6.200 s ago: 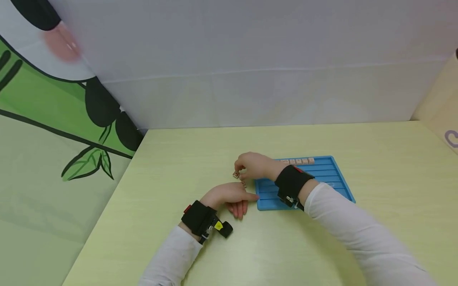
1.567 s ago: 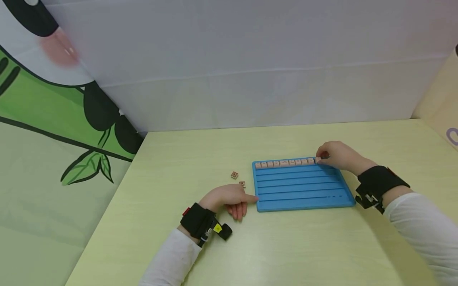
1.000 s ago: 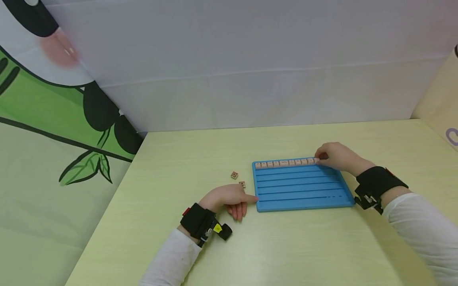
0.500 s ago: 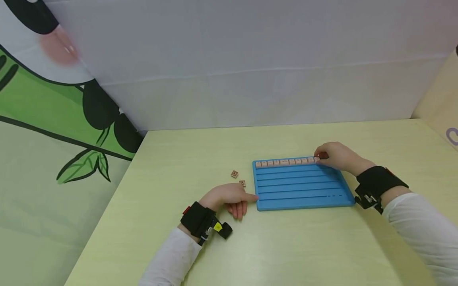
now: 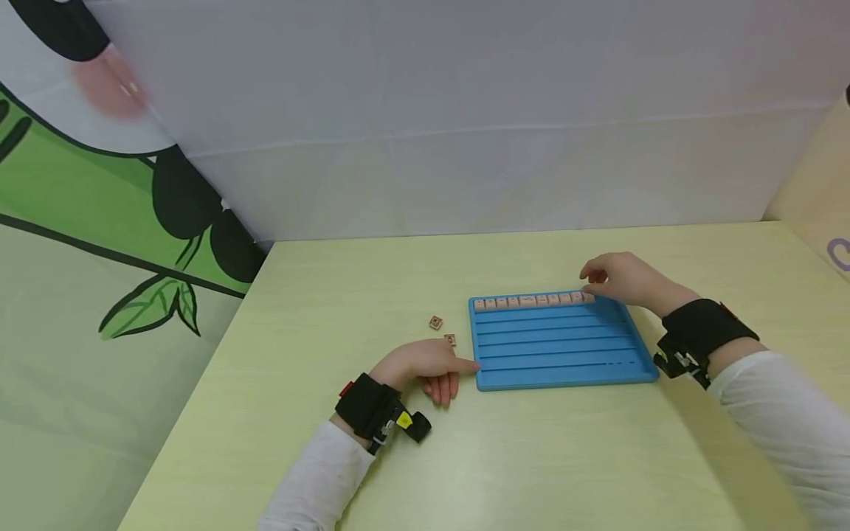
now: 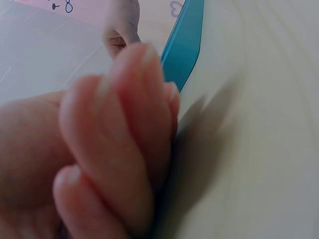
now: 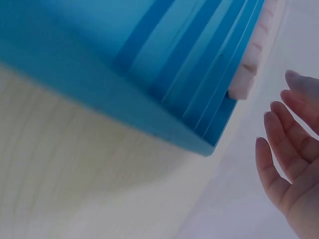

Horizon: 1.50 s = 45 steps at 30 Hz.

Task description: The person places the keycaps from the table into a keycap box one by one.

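Observation:
A blue ridged tray (image 5: 558, 343) lies on the table, with pale pink keycaps (image 5: 527, 301) in a row along its far edge. My left hand (image 5: 425, 365) rests at its left side, thumb stretched to the near-left rim, the other fingers loosely bent and holding nothing. Just above the row's right end hovers my right hand (image 5: 624, 280), with fingers spread apart and nothing between them. The right wrist view shows its fingers (image 7: 279, 134) clear of the end keycap (image 7: 241, 82). Two loose keycaps, one (image 5: 435, 323) farther off and one (image 5: 449, 339) by the left hand, show their undersides.
The pale wooden table (image 5: 358, 280) ends at a white cloth wall (image 5: 465, 184) behind. A panel with a green cartoon print (image 5: 86, 199) stands on the left, a cream panel (image 5: 813, 192) on the right.
My right hand has gone from the loose keycaps to the row's right end, held a keycap there, then let go and lifted. The row is one keycap longer; my left hand stays put.

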{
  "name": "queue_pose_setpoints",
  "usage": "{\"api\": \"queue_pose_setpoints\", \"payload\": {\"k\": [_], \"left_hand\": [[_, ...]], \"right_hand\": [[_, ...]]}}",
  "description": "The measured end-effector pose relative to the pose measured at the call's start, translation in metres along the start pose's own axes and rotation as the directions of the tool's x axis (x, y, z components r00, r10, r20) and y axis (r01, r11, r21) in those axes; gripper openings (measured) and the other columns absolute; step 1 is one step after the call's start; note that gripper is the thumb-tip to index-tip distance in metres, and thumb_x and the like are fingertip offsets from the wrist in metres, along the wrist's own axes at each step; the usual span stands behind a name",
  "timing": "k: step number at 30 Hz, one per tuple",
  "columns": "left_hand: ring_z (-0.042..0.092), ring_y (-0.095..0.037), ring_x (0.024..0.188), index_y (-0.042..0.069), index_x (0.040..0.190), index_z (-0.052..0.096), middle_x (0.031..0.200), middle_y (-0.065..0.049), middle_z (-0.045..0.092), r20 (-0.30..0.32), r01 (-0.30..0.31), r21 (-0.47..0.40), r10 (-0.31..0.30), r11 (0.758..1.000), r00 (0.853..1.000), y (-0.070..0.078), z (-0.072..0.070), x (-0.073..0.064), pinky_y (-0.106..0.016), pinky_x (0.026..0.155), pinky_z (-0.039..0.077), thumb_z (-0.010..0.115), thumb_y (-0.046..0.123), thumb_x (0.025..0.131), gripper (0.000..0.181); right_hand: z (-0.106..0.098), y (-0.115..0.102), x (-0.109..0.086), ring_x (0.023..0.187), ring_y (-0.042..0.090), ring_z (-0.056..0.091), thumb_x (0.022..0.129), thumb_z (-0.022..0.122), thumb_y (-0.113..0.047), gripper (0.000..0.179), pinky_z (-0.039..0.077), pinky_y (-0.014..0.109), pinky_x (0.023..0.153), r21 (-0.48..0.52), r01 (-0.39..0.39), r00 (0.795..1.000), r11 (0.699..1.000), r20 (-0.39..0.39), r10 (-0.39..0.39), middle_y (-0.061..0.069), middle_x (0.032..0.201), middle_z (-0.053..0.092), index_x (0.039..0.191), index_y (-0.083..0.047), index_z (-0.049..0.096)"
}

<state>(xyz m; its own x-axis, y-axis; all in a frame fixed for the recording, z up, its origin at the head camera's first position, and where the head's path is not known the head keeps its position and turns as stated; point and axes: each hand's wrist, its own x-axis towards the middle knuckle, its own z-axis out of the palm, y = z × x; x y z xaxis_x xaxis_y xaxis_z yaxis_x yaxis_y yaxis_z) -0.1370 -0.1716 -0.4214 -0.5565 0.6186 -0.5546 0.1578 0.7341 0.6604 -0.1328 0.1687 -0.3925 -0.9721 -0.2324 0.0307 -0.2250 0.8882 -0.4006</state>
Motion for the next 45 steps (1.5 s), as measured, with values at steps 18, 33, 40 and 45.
{"api": "queue_pose_setpoints", "payload": {"k": [18,33,40,45], "left_hand": [[0.052,-0.009,0.035,0.006,0.055,0.066,0.047,-0.001,0.061,-0.027,0.013,-0.009,-0.014,1.000,1.000,0.008,-0.004,0.011,-0.019,0.038,0.039,0.053,0.043,0.094,0.056],[0.053,-0.009,0.036,0.005,0.055,0.065,0.047,-0.002,0.061,-0.016,0.012,-0.018,-0.012,1.000,1.000,0.008,-0.003,0.006,-0.019,0.039,0.041,0.052,0.042,0.095,0.056],[0.052,-0.009,0.035,0.005,0.055,0.065,0.048,-0.002,0.061,-0.002,0.008,-0.014,-0.008,1.000,1.000,0.006,-0.001,0.003,-0.019,0.039,0.040,0.052,0.042,0.095,0.056],[0.052,-0.009,0.035,0.006,0.055,0.065,0.047,-0.001,0.060,0.001,0.005,0.004,-0.005,1.000,1.000,0.004,-0.001,0.000,-0.018,0.039,0.039,0.052,0.042,0.095,0.056]], "right_hand": [[-0.008,-0.031,0.034,0.090,0.027,0.061,0.092,0.061,-0.012,0.023,0.051,0.043,0.081,0.035,0.131,0.991,0.991,0.010,-0.131,0.014,0.100,0.067,0.108,0.003,0.065],[0.017,-0.082,0.056,0.089,0.025,0.058,0.091,0.063,-0.012,0.022,0.050,0.041,0.084,0.054,0.245,0.968,0.968,0.040,-0.247,0.012,0.099,0.066,0.107,0.002,0.067],[0.039,-0.111,0.060,0.084,0.021,0.055,0.090,0.065,-0.017,0.021,0.049,0.035,0.079,0.044,0.291,0.951,0.956,0.095,-0.294,0.008,0.093,0.065,0.103,-0.002,0.069],[0.049,-0.128,0.060,0.083,0.021,0.057,0.088,0.065,-0.011,0.015,0.049,0.035,0.080,0.015,0.367,0.926,0.930,0.094,-0.367,0.008,0.091,0.066,0.099,-0.002,0.071]]}}
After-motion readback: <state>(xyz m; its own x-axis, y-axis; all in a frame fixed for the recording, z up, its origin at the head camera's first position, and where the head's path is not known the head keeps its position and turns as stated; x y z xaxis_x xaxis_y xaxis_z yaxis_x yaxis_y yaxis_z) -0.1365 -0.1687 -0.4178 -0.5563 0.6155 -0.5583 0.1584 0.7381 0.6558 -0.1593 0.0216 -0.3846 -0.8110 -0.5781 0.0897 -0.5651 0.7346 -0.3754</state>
